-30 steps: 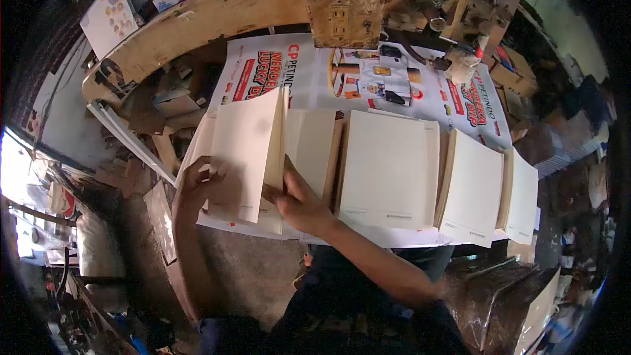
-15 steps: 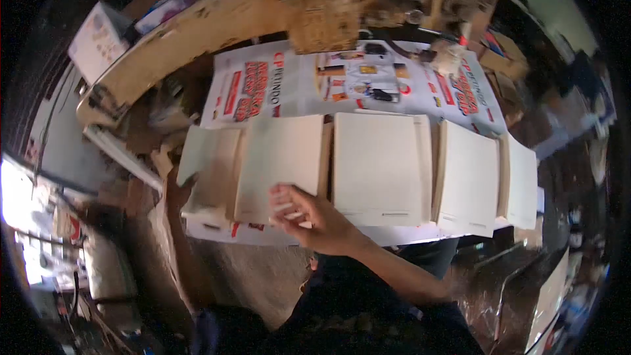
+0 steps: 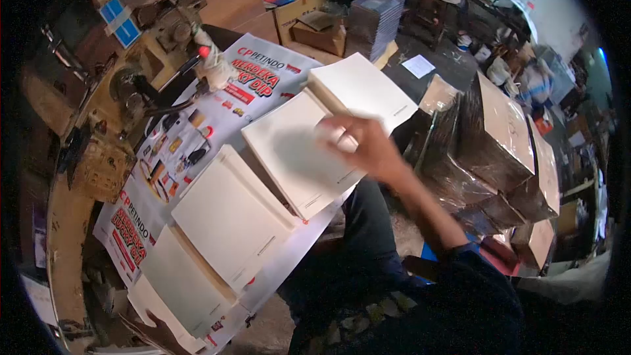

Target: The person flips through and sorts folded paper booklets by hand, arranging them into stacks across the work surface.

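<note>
My right hand (image 3: 365, 148), curled, pinch unclear, obscures part of the central paper stack (image 3: 289, 148), long axis 11–5 o'clock. Left hand (image 3: 161, 334): thumb apart, 7 o'clock. Wrapped bundles (image 3: 496, 135): 3 o'clock.

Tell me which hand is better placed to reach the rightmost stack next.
Probably the right. The right hand is over the neighbouring stack, just beside the rightmost stack. The left hand is at the row's other end, by the leftmost stack.
</note>
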Demonstrator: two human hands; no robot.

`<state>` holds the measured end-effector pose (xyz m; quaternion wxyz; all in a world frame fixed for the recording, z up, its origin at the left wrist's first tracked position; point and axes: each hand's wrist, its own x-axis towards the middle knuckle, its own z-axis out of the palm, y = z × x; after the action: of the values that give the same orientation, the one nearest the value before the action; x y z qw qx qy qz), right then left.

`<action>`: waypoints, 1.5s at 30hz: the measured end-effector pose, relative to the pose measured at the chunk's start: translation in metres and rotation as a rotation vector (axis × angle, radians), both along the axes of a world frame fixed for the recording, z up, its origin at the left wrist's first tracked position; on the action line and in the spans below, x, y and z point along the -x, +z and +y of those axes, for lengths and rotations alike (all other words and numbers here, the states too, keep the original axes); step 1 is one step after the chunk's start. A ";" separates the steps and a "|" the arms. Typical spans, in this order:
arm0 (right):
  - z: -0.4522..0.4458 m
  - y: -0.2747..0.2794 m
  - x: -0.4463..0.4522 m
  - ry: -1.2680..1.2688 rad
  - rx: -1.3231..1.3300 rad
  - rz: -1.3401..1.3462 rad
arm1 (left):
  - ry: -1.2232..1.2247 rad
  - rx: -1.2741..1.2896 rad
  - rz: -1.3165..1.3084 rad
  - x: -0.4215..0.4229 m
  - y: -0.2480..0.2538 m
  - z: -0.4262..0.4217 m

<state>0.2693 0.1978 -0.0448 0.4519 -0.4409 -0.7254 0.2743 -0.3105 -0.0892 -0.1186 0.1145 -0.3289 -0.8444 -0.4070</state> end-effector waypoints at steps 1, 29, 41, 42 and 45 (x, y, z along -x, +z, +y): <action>0.023 0.002 -0.031 -0.193 -0.141 -0.163 | -0.096 -0.079 -0.045 -0.039 0.022 0.026; 0.036 0.001 -0.098 -0.151 0.321 0.122 | -1.244 0.267 -0.112 -0.349 0.138 0.182; 0.028 -0.017 -0.023 -0.009 0.623 0.151 | -0.975 0.313 -0.454 -0.290 0.109 0.153; 0.025 -0.016 -0.021 0.029 0.568 0.035 | -0.934 0.262 -0.452 -0.281 0.114 0.145; 0.008 -0.028 0.007 0.048 0.691 0.546 | -0.894 0.147 -0.527 -0.241 0.118 0.109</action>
<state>0.2628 0.2060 -0.0730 0.4465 -0.4603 -0.4552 0.6177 -0.0698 0.0202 -0.0004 -0.3098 -0.5507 -0.6482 -0.4249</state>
